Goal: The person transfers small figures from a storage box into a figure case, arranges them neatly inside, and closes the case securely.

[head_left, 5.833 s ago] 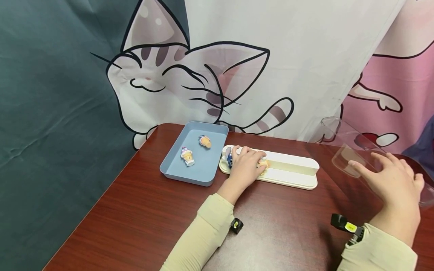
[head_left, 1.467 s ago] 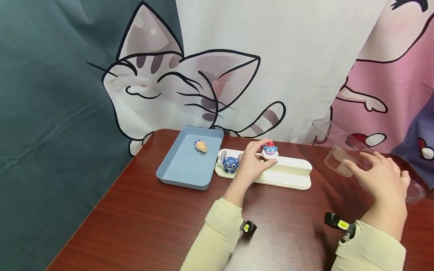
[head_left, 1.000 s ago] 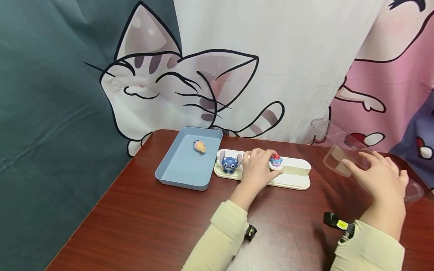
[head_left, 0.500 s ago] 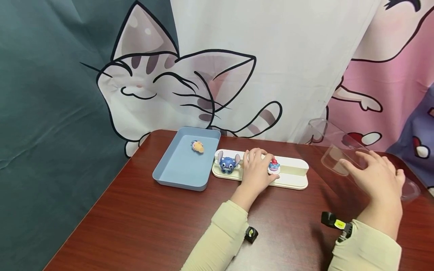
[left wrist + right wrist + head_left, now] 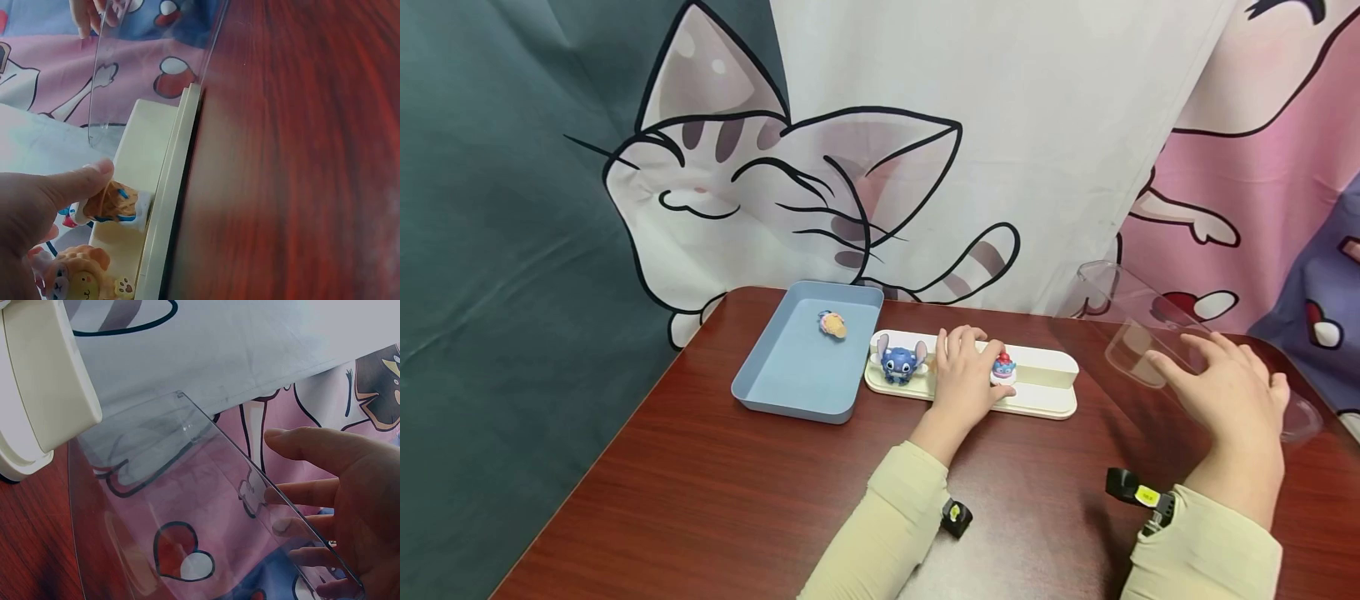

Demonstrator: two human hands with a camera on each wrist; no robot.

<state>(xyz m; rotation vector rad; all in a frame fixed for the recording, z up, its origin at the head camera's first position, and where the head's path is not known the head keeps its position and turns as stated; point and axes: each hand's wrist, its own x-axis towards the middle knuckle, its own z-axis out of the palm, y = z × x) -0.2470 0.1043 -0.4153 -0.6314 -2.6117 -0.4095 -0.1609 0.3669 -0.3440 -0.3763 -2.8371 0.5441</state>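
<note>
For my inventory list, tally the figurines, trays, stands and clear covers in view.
Figurines: 4 (big-eared blue one, orange-maned one, red-topped one in the left hand, tan one lying in the blue tray)
Trays: 1
Stands: 1, cream stand
Clear covers: 1, tilted clear cover
Total: 7

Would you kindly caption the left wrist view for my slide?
Left hand holds a cone-bodied figurine on a cream stand beside an orange-maned figurine.
</note>
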